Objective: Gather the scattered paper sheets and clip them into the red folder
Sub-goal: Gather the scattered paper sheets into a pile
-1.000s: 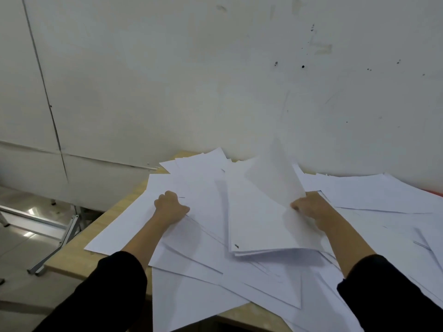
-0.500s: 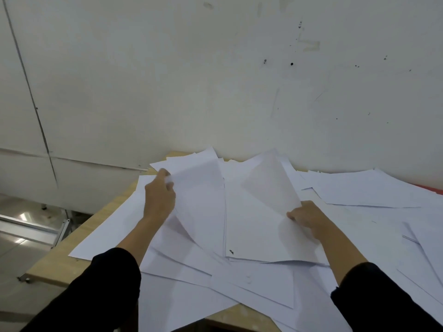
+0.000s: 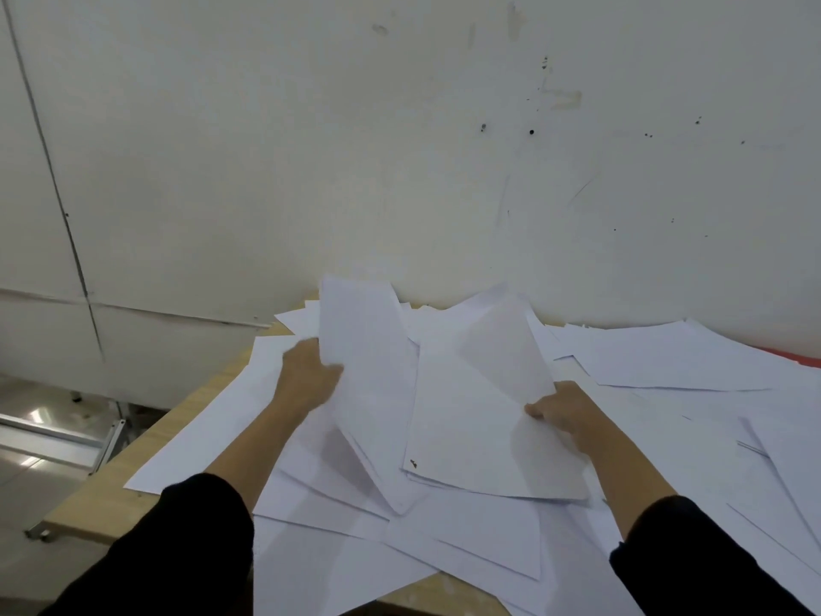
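Now, left hand (image 3: 306,375) gripping sheet (image 3: 368,349) (raised)

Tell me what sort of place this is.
Likely a plain office or work room. A wooden table stands against a scuffed white wall, loose paper sheets are spread across it, and to the left there is a glossy tiled floor with a metal frame on it.

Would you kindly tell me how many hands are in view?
2. The left hand grips a lifted sheet left of centre; the right hand holds the right edge of the gathered stack.
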### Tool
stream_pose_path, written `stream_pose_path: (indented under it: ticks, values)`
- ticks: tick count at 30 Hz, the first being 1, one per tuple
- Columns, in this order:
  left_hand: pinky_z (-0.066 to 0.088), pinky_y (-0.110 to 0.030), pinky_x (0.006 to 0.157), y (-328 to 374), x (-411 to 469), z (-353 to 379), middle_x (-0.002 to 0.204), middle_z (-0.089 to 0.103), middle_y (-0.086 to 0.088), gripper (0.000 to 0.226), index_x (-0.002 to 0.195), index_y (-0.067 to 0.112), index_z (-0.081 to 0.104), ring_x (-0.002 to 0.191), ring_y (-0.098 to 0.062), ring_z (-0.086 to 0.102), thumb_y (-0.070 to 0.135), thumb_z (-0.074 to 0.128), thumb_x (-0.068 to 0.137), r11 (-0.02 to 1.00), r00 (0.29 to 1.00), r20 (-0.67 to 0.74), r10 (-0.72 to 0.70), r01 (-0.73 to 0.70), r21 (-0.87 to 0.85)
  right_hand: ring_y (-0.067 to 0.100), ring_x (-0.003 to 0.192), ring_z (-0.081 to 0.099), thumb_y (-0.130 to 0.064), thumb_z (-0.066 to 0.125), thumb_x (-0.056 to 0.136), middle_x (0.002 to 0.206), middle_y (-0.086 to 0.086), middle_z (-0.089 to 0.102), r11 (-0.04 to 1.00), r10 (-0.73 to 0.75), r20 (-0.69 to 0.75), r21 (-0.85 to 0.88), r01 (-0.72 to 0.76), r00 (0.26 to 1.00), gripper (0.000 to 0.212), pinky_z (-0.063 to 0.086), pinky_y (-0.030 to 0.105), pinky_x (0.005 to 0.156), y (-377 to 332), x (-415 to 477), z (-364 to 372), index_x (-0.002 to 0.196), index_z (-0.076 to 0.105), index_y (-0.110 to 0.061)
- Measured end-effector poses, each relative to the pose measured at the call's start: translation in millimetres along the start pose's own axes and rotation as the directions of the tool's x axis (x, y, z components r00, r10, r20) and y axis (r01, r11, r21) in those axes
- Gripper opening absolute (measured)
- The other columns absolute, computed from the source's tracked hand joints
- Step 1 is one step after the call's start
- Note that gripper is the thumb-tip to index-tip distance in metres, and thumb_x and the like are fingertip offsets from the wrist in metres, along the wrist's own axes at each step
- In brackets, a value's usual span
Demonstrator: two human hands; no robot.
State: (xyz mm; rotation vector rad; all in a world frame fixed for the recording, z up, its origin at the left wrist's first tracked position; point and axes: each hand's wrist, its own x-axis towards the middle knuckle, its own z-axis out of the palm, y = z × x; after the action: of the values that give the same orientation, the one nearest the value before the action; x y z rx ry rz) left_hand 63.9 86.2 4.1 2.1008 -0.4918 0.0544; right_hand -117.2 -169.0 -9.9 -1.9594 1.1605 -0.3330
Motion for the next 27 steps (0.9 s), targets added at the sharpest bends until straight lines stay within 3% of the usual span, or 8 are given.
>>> stream_pose_path:
  ticks: [4, 6, 8, 11, 13, 17, 23, 27]
  values:
    - [0.024, -0.025, 0.058, 38, 13, -35, 0.081, 0.067, -0.022, 0.014, 0.082, -0.002, 0.067, 0.076, -0.033, 0.061, 0.012, 0.068, 0.083, 0.938, 0.900, -0.267, 0.344, -0.313, 0.150, 0.039, 0.113, 0.053, -0.013, 0.070, 0.084, 0.122, 0.023, 0.054, 1.000, -0.004, 0.031, 0.012, 0.003, 1.000, 0.051, 0.044, 0.041, 0.090, -2, -2, -1, 0.124, 0.046, 0.006]
    - [0.020, -0.031, 0.054, 57, 17, -49, 0.055, 0.051, -0.011, 0.026, 0.065, 0.001, 0.059, 0.058, -0.023, 0.046, 0.016, 0.068, 0.084, 0.888, 0.832, -0.309, 0.460, -0.433, 0.155, 0.040, 0.108, 0.056, -0.010, 0.067, 0.086, 0.119, 0.024, 0.057, 0.999, -0.006, 0.055, 0.051, 0.003, 0.998, 0.043, 0.047, 0.043, 0.090, -2, -3, -2, 0.120, 0.049, 0.008]
    - [0.016, -0.033, 0.053, 76, 20, -60, 0.049, 0.032, -0.001, 0.038, 0.056, 0.006, 0.046, 0.051, -0.018, 0.030, 0.017, 0.061, 0.089, 0.841, 0.768, -0.348, 0.538, -0.516, 0.162, 0.041, 0.103, 0.060, -0.004, 0.062, 0.088, 0.114, 0.026, 0.061, 0.994, -0.007, 0.104, 0.111, -0.005, 0.995, 0.032, 0.050, 0.047, 0.091, -1, -5, -4, 0.115, 0.054, 0.011]
    - [0.014, -0.034, 0.051, 101, 23, -68, 0.049, 0.024, 0.003, 0.046, 0.055, 0.017, 0.024, 0.045, -0.011, 0.023, 0.010, 0.044, 0.096, 0.804, 0.731, -0.341, 0.591, -0.567, 0.178, 0.042, 0.101, 0.062, -0.001, 0.057, 0.090, 0.109, 0.028, 0.064, 0.986, -0.051, 0.161, 0.165, 0.024, 0.986, 0.023, 0.051, 0.048, 0.090, 1, -7, -9, 0.109, 0.060, 0.012]
    - [0.021, -0.027, 0.046, 108, 28, -70, 0.050, 0.026, 0.000, 0.044, 0.056, 0.015, 0.025, 0.047, -0.015, 0.024, 0.007, 0.040, 0.096, 0.809, 0.754, -0.296, 0.586, -0.561, 0.176, 0.042, 0.097, 0.063, -0.001, 0.055, 0.091, 0.106, 0.027, 0.065, 0.976, -0.104, 0.155, 0.209, 0.070, 0.982, 0.020, 0.052, 0.047, 0.087, 4, -6, -11, 0.105, 0.063, 0.010]
    - [0.017, -0.029, 0.053, 101, 39, -56, 0.061, 0.036, -0.011, 0.030, 0.067, -0.005, 0.051, 0.060, -0.020, 0.030, 0.011, 0.051, 0.092, 0.868, 0.821, -0.299, 0.486, -0.494, 0.054, 0.036, 0.088, 0.064, -0.002, 0.051, 0.094, 0.105, 0.024, 0.067, 0.921, -0.180, 0.163, 0.373, 0.109, 0.970, 0.020, 0.053, 0.043, 0.080, 15, -2, -15, 0.106, 0.063, 0.007]
    - [0.044, -0.017, 0.052, 72, 52, -15, 0.068, 0.065, 0.006, 0.009, 0.089, 0.015, 0.074, 0.055, -0.005, 0.055, 0.020, 0.068, 0.085, 0.905, 0.960, -0.201, 0.194, -0.254, -0.342, 0.037, 0.100, 0.064, 0.000, 0.047, 0.094, 0.111, 0.019, 0.067, 0.863, -0.213, 0.237, 0.500, 0.069, 0.948, 0.025, 0.053, 0.046, 0.086, 24, 7, -14, 0.114, 0.062, -0.002]
    - [0.056, -0.030, 0.070, 45, 49, 30, 0.075, 0.069, 0.002, 0.009, 0.089, 0.014, 0.072, 0.065, -0.015, 0.064, 0.016, 0.074, 0.080, 0.868, 0.998, -0.063, 0.011, -0.041, -0.494, 0.027, 0.086, 0.068, -0.004, 0.045, 0.096, 0.098, 0.010, 0.072, 0.833, -0.208, 0.246, 0.552, 0.039, 0.947, 0.022, 0.056, 0.035, 0.069, 30, 13, -9, 0.108, 0.063, -0.008]
